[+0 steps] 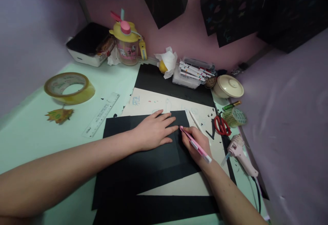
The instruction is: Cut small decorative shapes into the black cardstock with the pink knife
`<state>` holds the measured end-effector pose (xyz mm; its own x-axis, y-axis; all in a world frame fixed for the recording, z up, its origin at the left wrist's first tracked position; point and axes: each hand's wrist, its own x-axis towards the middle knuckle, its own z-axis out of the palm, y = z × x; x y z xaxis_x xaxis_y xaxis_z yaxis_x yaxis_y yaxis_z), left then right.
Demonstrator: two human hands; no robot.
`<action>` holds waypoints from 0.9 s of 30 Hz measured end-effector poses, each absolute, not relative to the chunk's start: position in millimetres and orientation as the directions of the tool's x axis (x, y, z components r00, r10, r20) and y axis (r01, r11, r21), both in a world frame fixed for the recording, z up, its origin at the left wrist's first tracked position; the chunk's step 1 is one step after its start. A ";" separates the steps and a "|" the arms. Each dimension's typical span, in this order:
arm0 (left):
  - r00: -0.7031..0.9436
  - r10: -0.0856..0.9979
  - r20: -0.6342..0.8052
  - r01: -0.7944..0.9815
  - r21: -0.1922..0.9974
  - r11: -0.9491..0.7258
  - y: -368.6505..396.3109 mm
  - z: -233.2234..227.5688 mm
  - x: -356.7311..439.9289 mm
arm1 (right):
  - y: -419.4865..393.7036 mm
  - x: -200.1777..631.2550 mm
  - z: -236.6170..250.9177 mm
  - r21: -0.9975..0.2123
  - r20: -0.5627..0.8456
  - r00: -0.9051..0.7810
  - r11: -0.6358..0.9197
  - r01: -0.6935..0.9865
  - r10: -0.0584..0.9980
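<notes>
My left hand (156, 129) lies flat with fingers spread on stacked sheets of black paper (143, 165). Gripped in the fingers of my right hand (198, 144) is a slim pink pen-shaped tool (196, 144) with a white end. Its tip meets the black paper just right of my left fingertips; whether it is a pen or a knife is too small to tell. A white stick-like pen (196, 121) lies beyond my right hand. Beneath the black paper is a white board (176, 187) with faint drawings and black scraps on it.
Clear tape (88, 93), a leaf (60, 115) and a ruler (102, 114) lie left. Red scissors (222, 126), green tape (237, 117) and a corded glue gun (242, 156) lie right. Behind stand a cup (126, 49), a box of markers (188, 80) and a lidded bowl (228, 86).
</notes>
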<state>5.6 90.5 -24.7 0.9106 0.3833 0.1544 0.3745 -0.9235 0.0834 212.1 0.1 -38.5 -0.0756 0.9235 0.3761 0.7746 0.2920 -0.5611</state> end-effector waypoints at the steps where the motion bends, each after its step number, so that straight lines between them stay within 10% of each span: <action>1: 0.910 0.385 0.153 0.375 0.086 -0.923 90.5 -24.2 5.6 | -0.1 211.9 -38.4 -0.561 0.372 -0.071 0.285 0.777 0.926; 27: 0.910 0.383 0.160 0.371 0.097 -0.923 91.5 -23.6 4.2 | -1.5 210.4 -35.4 -0.600 0.368 0.010 0.229 0.766 0.930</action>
<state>4.2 91.5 -23.6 0.9098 0.3827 0.1605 0.3712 -0.9234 0.0974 210.4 -1.5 -35.4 0.0103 0.9296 0.3684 0.7663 0.2293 -0.6001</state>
